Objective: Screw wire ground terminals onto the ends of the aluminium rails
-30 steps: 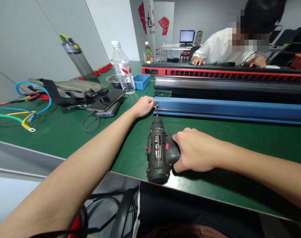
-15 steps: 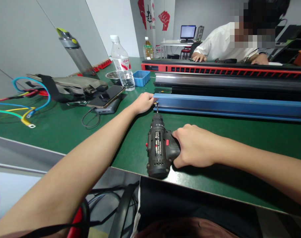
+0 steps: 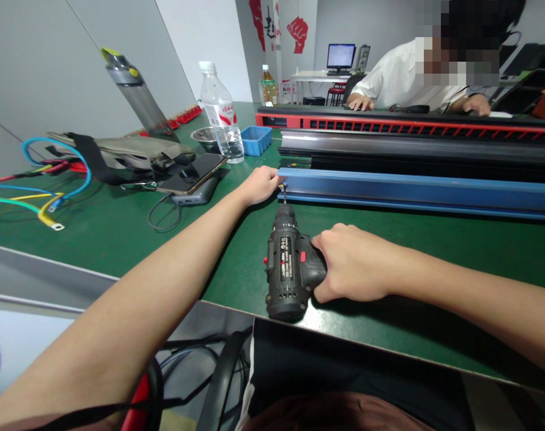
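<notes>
A long blue metal profile [image 3: 411,190] lies across the green table. My left hand [image 3: 261,184] is closed around its left end, the fingers partly hidden behind it. A black cordless drill [image 3: 287,269] lies on its side in front of that end, and my right hand [image 3: 356,262] is wrapped round its handle. The drill's bit [image 3: 285,194] points away from me and meets the profile's left end, near a small yellowish part just beside my left fingertips. Whether the bit is turning cannot be made out.
Behind the profile lie a grey profile [image 3: 389,145] and a red-and-black rail [image 3: 371,124]. A water bottle [image 3: 223,114], blue tray [image 3: 256,142], phone [image 3: 196,173], bag [image 3: 133,154] and cables [image 3: 43,209] are at left. A person [image 3: 402,72] sits opposite.
My hands and the drill look almost unmoved. Across the table, the other person's hand on the right side has lifted slightly.
</notes>
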Demonstrator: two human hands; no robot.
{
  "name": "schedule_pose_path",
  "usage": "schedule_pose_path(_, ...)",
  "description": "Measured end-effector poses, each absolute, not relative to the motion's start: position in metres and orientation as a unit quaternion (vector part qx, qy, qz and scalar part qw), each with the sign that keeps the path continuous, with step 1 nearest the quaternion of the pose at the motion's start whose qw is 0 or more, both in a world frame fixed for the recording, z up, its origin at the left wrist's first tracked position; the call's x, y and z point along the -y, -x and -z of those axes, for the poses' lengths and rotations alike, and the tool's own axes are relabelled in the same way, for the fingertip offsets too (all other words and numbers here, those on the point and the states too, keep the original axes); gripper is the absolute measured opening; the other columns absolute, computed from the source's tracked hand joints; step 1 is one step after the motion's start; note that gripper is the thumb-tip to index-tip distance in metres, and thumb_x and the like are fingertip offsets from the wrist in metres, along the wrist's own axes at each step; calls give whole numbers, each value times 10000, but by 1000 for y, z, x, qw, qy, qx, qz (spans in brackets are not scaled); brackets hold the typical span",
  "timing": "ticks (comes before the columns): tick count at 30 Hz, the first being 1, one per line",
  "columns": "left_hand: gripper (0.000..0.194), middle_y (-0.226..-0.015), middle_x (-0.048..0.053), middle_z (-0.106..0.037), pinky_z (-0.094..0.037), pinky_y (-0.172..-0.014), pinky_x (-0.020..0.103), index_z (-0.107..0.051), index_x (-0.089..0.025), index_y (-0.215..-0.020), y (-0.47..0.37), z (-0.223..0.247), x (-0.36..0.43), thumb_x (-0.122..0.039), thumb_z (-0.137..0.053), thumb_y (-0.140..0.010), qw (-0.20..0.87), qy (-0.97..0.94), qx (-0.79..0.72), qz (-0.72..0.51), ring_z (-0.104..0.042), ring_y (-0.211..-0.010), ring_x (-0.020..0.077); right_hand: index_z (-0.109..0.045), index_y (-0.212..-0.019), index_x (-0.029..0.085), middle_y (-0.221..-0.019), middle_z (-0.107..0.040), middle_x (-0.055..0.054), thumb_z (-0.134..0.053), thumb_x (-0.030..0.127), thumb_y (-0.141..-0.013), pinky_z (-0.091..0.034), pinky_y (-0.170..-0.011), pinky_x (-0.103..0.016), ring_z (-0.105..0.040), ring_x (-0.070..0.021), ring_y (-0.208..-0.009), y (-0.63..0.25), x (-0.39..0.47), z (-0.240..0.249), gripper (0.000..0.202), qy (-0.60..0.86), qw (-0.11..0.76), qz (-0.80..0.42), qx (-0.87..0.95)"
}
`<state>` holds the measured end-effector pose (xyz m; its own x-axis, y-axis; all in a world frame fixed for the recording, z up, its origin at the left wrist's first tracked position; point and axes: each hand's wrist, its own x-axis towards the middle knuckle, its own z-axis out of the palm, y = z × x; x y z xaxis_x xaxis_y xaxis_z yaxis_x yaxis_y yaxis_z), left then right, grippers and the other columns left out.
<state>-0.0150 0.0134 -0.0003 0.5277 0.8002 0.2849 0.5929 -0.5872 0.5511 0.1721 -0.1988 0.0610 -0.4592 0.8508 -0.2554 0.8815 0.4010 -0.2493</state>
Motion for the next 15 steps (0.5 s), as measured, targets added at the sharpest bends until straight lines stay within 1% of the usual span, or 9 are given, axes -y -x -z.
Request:
schedule_pose_path(8, 382, -538, -29, -392, -255, -593, 267, -415, -195, -535, 15, 0, -12, -312, -463, -895, 189, -854, -405, -268, -345, -579, 125, -662, -727, 200, -662, -671, -60, -709, 490, -596, -371, -478, -286, -578, -193, -552, -173, 198, -61, 322, -520, 41, 176, -835)
schedule_pose_path(15, 380, -540, -33, -393, -266, -593, 256, -415, -187, -534, 14, -2, -10, -286, -464, -897, 198, -853, -402, -267, -353, -574, 118, -700, -773, 194, -712, -702, -75, -712, 488, -607, -386, -497, -296, -612, -211, -587, -173, 199, -61, 337, -521, 45, 175, -834)
